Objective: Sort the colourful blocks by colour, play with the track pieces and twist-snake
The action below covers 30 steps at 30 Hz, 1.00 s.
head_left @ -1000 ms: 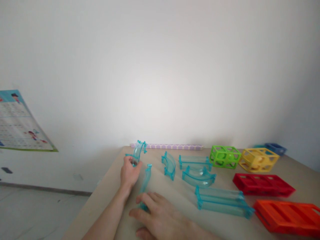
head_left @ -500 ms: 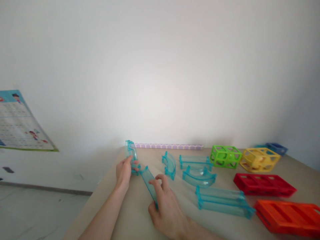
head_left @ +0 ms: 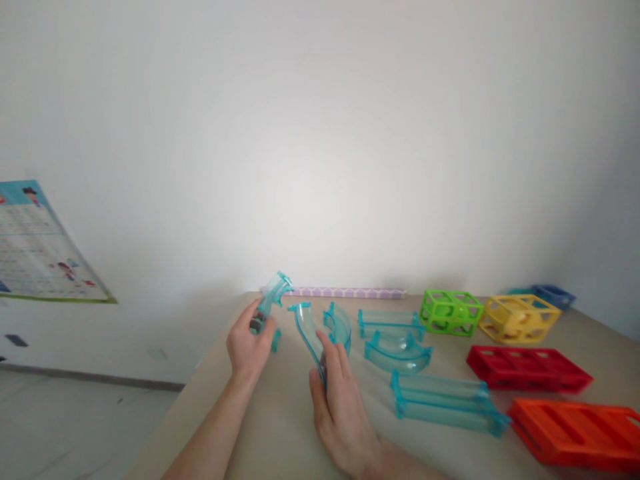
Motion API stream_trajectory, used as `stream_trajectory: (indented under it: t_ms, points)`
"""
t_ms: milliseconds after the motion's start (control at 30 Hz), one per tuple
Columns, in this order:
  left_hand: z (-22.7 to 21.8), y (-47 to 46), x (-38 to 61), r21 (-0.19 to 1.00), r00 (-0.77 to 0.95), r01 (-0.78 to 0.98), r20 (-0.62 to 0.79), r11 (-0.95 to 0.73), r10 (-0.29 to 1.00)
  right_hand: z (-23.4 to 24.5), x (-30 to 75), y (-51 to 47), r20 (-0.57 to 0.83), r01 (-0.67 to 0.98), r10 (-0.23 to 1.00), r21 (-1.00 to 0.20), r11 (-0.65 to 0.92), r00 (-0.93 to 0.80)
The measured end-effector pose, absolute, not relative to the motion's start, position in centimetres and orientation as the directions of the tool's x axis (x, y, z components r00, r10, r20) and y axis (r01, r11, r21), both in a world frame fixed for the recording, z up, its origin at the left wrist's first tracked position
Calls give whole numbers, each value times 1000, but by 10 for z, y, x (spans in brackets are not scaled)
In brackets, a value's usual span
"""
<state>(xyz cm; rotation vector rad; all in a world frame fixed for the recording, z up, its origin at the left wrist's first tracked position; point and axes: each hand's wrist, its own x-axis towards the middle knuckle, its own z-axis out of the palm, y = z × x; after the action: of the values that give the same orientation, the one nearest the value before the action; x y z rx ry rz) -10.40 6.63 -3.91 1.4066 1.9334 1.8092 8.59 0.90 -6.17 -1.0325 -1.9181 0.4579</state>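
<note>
My left hand (head_left: 247, 349) is closed round a clear teal curved track piece (head_left: 271, 297), lifted off the table with its far end pointing up and right. Another clear teal curved track piece (head_left: 306, 327) stands on edge in my right hand (head_left: 341, 393), which grips its near end just left of the other track pieces. The two held pieces are apart, with a small gap between their ends. Both hands are above the left part of the beige table (head_left: 280, 433).
More teal track pieces lie to the right: a curve (head_left: 340, 327), a short straight (head_left: 390, 323), another curve (head_left: 397, 355) and a long straight (head_left: 447, 405). Beyond them are a green cage block (head_left: 451, 312), a yellow one (head_left: 517, 319), red (head_left: 527, 370) and orange (head_left: 580, 433) frames, a blue tray (head_left: 553, 295) and a purple strip (head_left: 350, 293).
Both curved pieces were touching end to end on the table; now both hands have lifted and turned them, and the pieces are separated. My right hand moved up and away from me.
</note>
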Motion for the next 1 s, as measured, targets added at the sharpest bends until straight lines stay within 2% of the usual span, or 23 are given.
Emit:
stream_trajectory:
  t_ms: [100, 200, 300, 500, 667, 767, 900, 1000]
  points:
    - [-40, 67, -103, 740, -470, 657, 554, -147, 687, -63, 87, 11, 550, 465, 811, -675, 572, -199]
    - [-42, 69, -104, 743, -475, 653, 552, -146, 685, -63, 88, 13, 508, 472, 839, -701, 535, -196]
    - [-42, 68, -105, 764, -482, 621, 548, -175, 683, -62, 88, 14, 466, 470, 844, -702, 535, -265]
    - [-38, 61, -103, 838, -531, 456, 526, -299, 664, -60, 88, 10, 434, 395, 814, -720, 570, -386]
    - [-31, 59, -90, 889, -498, 206, 456, -410, 738, -64, 91, 10, 461, 408, 838, -733, 544, -290]
    - [-25, 54, -78, 921, -383, 47, 375, -387, 844, -67, 93, 11, 446, 415, 860, -754, 510, -246]
    - [-26, 46, -64, 945, -42, -273, 175, -180, 984, -68, 93, 13, 463, 398, 859, -762, 512, -218]
    - [-34, 43, -60, 949, 107, -304, 122, -84, 987, -68, 93, 13, 487, 396, 848, -751, 528, -208]
